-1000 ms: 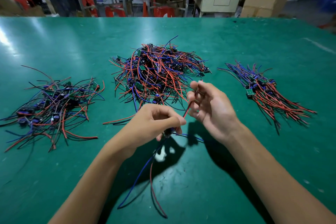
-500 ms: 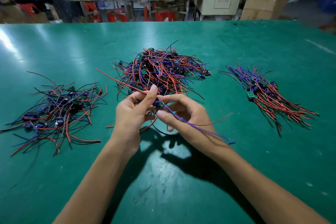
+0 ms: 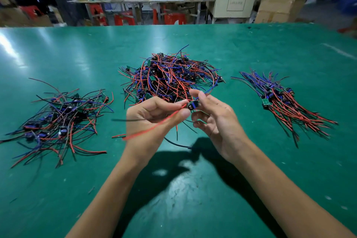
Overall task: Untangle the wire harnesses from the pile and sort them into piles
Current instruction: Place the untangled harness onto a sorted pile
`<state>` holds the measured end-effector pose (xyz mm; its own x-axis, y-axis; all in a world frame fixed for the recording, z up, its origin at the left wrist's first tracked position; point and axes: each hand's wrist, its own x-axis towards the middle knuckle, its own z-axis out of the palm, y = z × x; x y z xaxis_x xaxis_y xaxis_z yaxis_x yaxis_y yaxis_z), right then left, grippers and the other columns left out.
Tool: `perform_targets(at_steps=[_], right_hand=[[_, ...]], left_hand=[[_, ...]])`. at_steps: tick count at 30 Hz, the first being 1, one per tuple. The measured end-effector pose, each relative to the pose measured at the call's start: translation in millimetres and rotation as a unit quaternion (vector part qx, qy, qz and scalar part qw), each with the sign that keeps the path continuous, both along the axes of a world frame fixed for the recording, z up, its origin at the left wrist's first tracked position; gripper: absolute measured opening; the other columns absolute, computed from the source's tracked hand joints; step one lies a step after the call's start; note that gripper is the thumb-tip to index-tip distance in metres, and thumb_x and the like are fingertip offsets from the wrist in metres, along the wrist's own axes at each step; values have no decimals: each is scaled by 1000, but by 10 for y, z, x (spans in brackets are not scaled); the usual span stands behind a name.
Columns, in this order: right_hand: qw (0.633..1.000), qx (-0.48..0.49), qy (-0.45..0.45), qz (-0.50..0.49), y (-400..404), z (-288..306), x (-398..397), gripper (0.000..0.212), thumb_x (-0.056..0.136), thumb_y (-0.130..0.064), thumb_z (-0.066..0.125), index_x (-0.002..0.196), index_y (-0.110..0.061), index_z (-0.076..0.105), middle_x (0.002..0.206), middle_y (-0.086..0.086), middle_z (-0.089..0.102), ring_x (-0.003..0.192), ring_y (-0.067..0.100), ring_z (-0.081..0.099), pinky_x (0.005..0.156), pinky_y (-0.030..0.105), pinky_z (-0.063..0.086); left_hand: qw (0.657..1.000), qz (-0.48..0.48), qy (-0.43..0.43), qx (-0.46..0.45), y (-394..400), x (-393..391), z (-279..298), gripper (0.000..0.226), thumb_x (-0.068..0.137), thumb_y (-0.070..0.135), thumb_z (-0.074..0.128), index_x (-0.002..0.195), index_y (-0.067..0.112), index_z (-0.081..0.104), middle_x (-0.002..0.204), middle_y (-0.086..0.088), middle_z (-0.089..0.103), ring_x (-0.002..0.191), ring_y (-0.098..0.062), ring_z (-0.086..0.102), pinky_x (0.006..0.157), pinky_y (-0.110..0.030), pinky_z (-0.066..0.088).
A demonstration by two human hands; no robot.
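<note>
A tangled pile of red, blue and black wire harnesses (image 3: 170, 77) lies mid-table. A looser sorted pile (image 3: 59, 120) sits at the left, and a neat aligned pile (image 3: 280, 102) at the right. My left hand (image 3: 152, 120) and my right hand (image 3: 214, 120) meet just in front of the central pile, above the table. Between their fingertips they hold one wire harness (image 3: 193, 105), a small dark module with blue on it. Its red wire trails blurred to the lower left across my left hand, and a black wire hangs below the hands.
The green table (image 3: 193, 199) stretches wide around the piles. Beyond its far edge stand workbenches (image 3: 139, 2), red stools (image 3: 123, 19), a beige cabinet (image 3: 231, 7) and cardboard boxes (image 3: 278, 7).
Both hands have stayed in front of the central pile with the harness. Its wires have swung from trailing right to trailing lower left, and the module now shows between the fingertips.
</note>
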<state>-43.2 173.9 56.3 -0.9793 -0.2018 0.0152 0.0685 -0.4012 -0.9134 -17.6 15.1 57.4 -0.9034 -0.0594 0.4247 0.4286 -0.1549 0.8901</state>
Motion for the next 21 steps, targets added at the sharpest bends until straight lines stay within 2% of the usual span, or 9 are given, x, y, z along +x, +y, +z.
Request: perform_targets(at_steps=[2, 4, 6, 7, 10, 14, 17, 19, 21], right_hand=[[1000, -7, 7, 15, 46, 9, -39, 24, 83, -39, 68, 101, -30, 80, 79, -5, 59, 59, 4, 56, 55, 14, 47], [999, 7, 24, 36, 109, 33, -72, 24, 81, -40, 70, 101, -30, 81, 82, 0, 57, 59, 4, 53, 56, 15, 45], [994, 66, 62, 61, 159, 39, -87, 24, 81, -43, 71, 99, -30, 81, 83, 3, 59, 63, 7, 52, 59, 16, 43], [988, 102, 86, 72, 163, 35, -78, 22, 83, -43, 69, 97, -30, 81, 81, 0, 63, 65, 7, 52, 59, 16, 43], [970, 187, 147, 52, 133, 0, -68, 17, 95, -32, 64, 93, -25, 79, 75, -8, 65, 63, 4, 49, 56, 14, 41], [958, 208, 198, 16, 124, -13, -73, 13, 98, -13, 64, 95, -18, 76, 69, -16, 66, 57, -4, 48, 56, 8, 39], [951, 241, 193, 2, 127, -8, -65, 15, 93, -22, 69, 104, -22, 79, 98, -6, 76, 63, 6, 45, 58, 13, 36], [956, 233, 180, 8, 124, -16, -62, 21, 94, -27, 65, 111, -25, 77, 108, -1, 76, 65, 16, 42, 57, 19, 37], [963, 205, 175, 11, 134, -18, -64, 19, 99, -23, 63, 112, -24, 77, 93, -6, 76, 63, 10, 44, 57, 20, 40]], left_hand=[[998, 2, 20, -59, -10, -14, -26, 21, 74, 0, 84, 91, 8, 74, 96, -8, 79, 92, -23, 76, 80, -24, 58], [993, 43, 24, -111, -18, -43, -52, 18, 82, 0, 79, 97, 9, 75, 93, -5, 79, 83, -22, 76, 76, -25, 58], [995, 50, -32, -86, -20, -56, -56, 12, 92, 9, 70, 103, 7, 73, 90, -7, 79, 75, -23, 76, 68, -25, 58], [995, 27, -74, -58, -16, -48, -47, 17, 94, 18, 67, 106, 7, 73, 91, -10, 79, 74, -25, 76, 66, -27, 60], [988, -46, -144, -9, -16, -24, -32, 26, 87, 31, 67, 105, 16, 79, 94, -13, 78, 79, -24, 75, 67, -31, 62], [981, -108, -162, -7, -28, -2, -29, 30, 86, 25, 72, 115, 18, 76, 96, -13, 78, 81, -29, 77, 62, -30, 60], [977, -111, -183, -8, -17, 9, -40, 34, 82, 24, 76, 114, 15, 76, 96, -15, 77, 78, -25, 76, 57, -30, 59], [975, -99, -197, -2, -6, 11, -43, 36, 78, 25, 77, 111, 11, 75, 95, -14, 77, 77, -22, 75, 54, -29, 58], [974, -91, -209, 6, -17, 4, -41, 35, 77, 24, 78, 109, 10, 76, 93, -12, 77, 77, -23, 74, 54, -30, 57]])
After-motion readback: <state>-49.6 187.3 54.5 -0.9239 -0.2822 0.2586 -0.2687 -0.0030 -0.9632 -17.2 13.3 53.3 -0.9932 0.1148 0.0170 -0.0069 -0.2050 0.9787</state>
